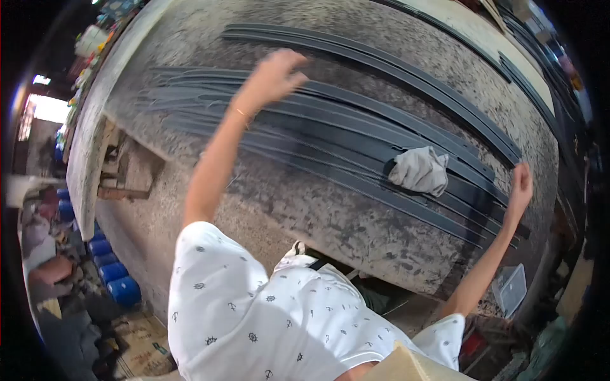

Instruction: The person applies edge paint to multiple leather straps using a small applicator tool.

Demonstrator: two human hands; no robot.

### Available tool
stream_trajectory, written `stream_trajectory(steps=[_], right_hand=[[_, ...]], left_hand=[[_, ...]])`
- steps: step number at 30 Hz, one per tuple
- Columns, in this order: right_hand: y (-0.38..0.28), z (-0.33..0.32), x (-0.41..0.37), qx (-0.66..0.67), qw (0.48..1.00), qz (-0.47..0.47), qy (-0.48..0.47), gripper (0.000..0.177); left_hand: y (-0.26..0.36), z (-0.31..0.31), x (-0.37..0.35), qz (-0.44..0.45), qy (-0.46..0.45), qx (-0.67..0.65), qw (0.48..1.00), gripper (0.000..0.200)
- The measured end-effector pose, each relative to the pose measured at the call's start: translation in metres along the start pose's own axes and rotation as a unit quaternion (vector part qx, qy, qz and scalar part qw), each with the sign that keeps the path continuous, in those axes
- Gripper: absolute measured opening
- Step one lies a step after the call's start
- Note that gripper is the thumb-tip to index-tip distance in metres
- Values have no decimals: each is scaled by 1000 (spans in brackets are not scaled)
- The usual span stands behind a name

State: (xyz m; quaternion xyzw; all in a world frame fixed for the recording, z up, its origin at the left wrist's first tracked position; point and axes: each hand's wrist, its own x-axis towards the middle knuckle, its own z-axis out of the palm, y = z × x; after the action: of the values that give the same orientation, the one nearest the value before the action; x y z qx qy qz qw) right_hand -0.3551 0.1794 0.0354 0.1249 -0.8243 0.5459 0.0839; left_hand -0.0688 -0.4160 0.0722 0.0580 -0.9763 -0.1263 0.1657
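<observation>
Long dark grey strips [318, 117], with thin pale lines along their edges, lie side by side across a worn, speckled table. Farther back lies a separate bundle of strips [381, 60]. My right hand [522, 184] is closed at the right end of that far bundle, its fingertips pinched on a dark strip. Over the left part of the strips hovers my left hand [274, 76], slightly blurred, with thumb and fingers apart and nothing visible in it. A crumpled grey cloth [419, 171] rests on the near strips, between my two hands.
The table [356, 235] has a raised pale edge at the left. More dark strips [457, 38] lie along the far right side. A clear plastic container [509, 289] sits near the right front corner. Blue drums [124, 291] and scraps cover the floor at left.
</observation>
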Motion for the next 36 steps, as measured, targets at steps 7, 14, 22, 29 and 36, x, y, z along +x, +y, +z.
stream_trajectory(steps=[7, 14, 22, 29, 36], right_hand=[[-92, 112, -158, -170, 915, -250, -269, 33], [-57, 53, -131, -53, 994, -67, -67, 26], [-30, 4, -115, -113, 991, 3, -65, 58], [1, 2, -189, -180, 982, -49, 33, 53], [24, -8, -201, -104, 992, -20, 64, 37]], left_hand=[[141, 84, -122, -34, 46, 48, 997, 65], [156, 93, -175, -13, 95, 16, 995, 45], [173, 96, -161, -7, 111, 21, 994, 38], [122, 88, -89, -58, 138, 76, 986, 52], [89, 107, -96, -53, 149, 33, 987, 40]])
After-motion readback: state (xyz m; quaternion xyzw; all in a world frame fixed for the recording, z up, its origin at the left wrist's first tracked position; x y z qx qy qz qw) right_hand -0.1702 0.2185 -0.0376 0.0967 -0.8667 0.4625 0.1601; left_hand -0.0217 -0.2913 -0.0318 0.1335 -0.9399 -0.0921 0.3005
